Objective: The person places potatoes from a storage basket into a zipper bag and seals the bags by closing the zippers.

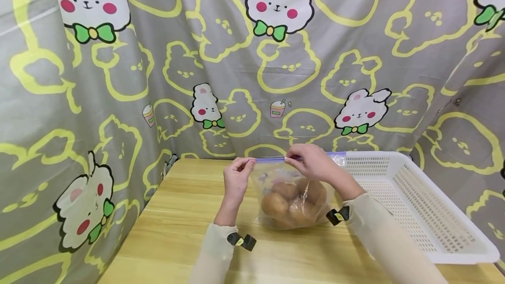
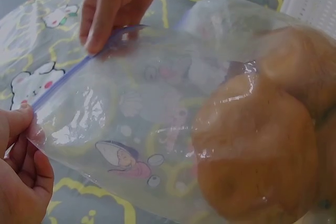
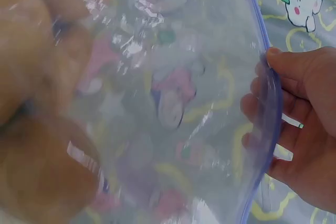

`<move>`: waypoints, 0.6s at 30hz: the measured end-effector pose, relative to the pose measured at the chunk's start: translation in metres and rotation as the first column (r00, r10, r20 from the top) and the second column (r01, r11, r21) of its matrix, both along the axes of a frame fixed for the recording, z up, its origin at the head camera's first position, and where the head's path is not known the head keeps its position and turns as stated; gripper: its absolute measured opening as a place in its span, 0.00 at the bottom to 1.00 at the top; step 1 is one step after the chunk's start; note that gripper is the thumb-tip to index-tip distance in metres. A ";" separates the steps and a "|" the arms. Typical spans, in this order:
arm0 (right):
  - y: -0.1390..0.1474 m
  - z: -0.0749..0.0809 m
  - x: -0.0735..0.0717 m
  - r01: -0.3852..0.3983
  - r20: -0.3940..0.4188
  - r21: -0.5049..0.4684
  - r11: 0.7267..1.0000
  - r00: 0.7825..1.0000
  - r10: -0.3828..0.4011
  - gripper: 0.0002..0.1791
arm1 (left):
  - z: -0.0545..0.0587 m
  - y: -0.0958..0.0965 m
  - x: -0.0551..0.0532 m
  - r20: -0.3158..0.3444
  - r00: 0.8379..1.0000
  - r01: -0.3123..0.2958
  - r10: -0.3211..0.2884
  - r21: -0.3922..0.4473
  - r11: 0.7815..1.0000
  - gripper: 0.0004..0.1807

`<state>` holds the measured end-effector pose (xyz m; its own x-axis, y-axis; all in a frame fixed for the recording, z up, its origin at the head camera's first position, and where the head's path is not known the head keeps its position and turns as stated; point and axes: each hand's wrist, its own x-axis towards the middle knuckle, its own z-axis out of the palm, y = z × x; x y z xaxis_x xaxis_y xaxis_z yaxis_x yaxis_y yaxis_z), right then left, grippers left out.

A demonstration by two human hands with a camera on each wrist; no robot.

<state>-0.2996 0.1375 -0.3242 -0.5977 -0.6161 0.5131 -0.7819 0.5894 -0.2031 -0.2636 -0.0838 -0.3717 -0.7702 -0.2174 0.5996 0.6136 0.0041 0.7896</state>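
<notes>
A clear zip-top bag (image 1: 272, 174) with a blue-purple seal strip stands on the table, several round brown potatoes (image 1: 275, 205) inside it. My left hand (image 1: 237, 178) pinches the bag's upper left corner between thumb and fingers. Farther along the strip, my right hand (image 1: 313, 162) pinches the seal, thumb on one side and fingers behind the plastic. In the left wrist view, printed cartoon figures (image 2: 126, 161) show on the bag, and the potatoes (image 2: 257, 150) bulge at its lower end. The right wrist view has the right thumb on the seal strip (image 3: 273, 114).
A white perforated plastic basket (image 1: 434, 205) stands on the table's right side, beside the bag. The wooden table (image 1: 169, 231) reaches back to a grey curtain (image 1: 236, 69) with cartoon rabbits. Small black devices (image 1: 241, 241) are strapped at both wrists.
</notes>
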 end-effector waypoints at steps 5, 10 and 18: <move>0.016 -0.001 -0.002 0.005 -0.014 -0.010 1.000 1.000 -0.006 0.03 | 0.000 -0.004 -0.001 -0.016 1.000 -0.002 0.002 -0.004 1.000 0.05; 0.030 -0.002 -0.002 0.028 -0.004 -0.009 1.000 1.000 -0.028 0.03 | -0.001 -0.006 0.000 -0.012 1.000 -0.008 0.008 0.000 1.000 0.05; 0.054 -0.003 0.000 0.079 -0.017 0.005 0.997 0.997 -0.078 0.02 | -0.002 -0.009 0.002 0.003 1.000 -0.003 0.003 0.003 1.000 0.05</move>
